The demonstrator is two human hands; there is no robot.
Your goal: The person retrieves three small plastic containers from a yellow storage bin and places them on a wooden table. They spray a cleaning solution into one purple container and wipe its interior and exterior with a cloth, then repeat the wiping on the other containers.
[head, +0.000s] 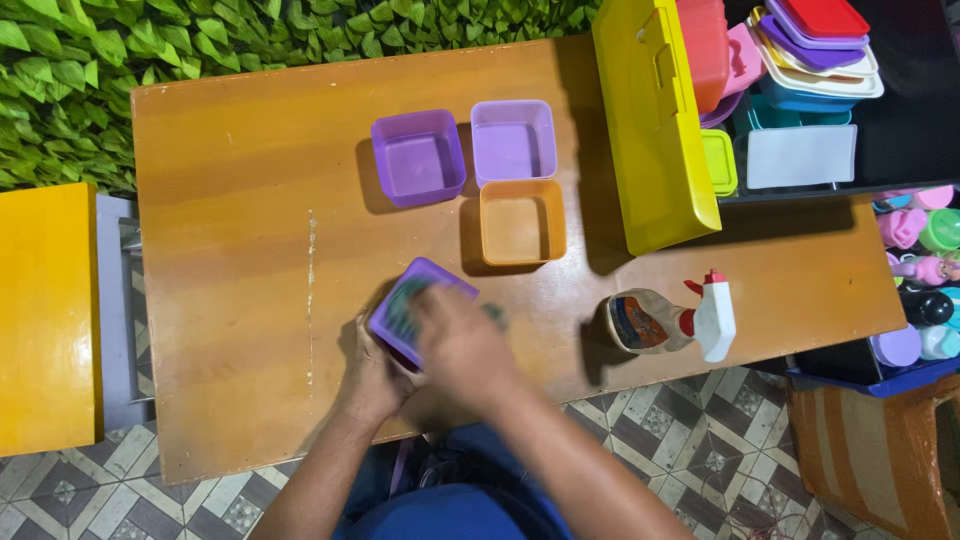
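My left hand (372,375) grips a small purple square container (408,305) from below, tilted toward me near the front edge of the wooden table (250,260). My right hand (462,345) is closed over a greenish cloth or sponge (412,293) pressed into the container's opening; only a bit of it shows. Three empty square containers stand further back: a darker purple one (418,157), a lilac one (513,140) and an orange one (522,222).
A spray bottle (672,322) with a white and red trigger lies on its side at the right. A yellow lid (650,120) leans against a black crate (900,130) of coloured containers. Small bottles fill a blue tray (920,290). A yellow bench (45,315) stands left.
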